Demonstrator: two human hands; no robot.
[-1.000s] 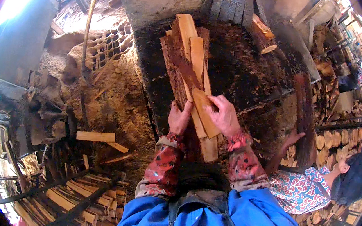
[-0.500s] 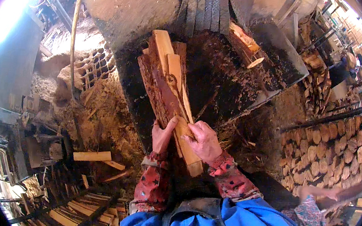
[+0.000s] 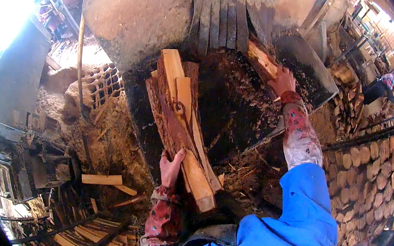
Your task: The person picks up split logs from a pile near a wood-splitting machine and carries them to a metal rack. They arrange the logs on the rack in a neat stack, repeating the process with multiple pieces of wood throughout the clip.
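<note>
Firewood fills the middle of the frame: a bundle of split wood slabs [image 3: 182,126], reddish bark on some faces and pale cut wood on others, lies with its long axis running from lower centre up toward the upper centre, leaning slightly left at the top. The left hand [image 3: 171,167] grips the bundle near its lower end, fingers wrapped round its left edge. The right hand [image 3: 283,81], up in the upper right, rests on a separate split log [image 3: 261,60] that slants from upper left down to lower right; its fingers close over the log's lower end. Both pieces lie over a dark, bark-strewn bench [image 3: 236,113]. Stacked round logs [image 3: 370,165] line the right edge, and loose pale planks [image 3: 102,179] lie at lower left.
</note>
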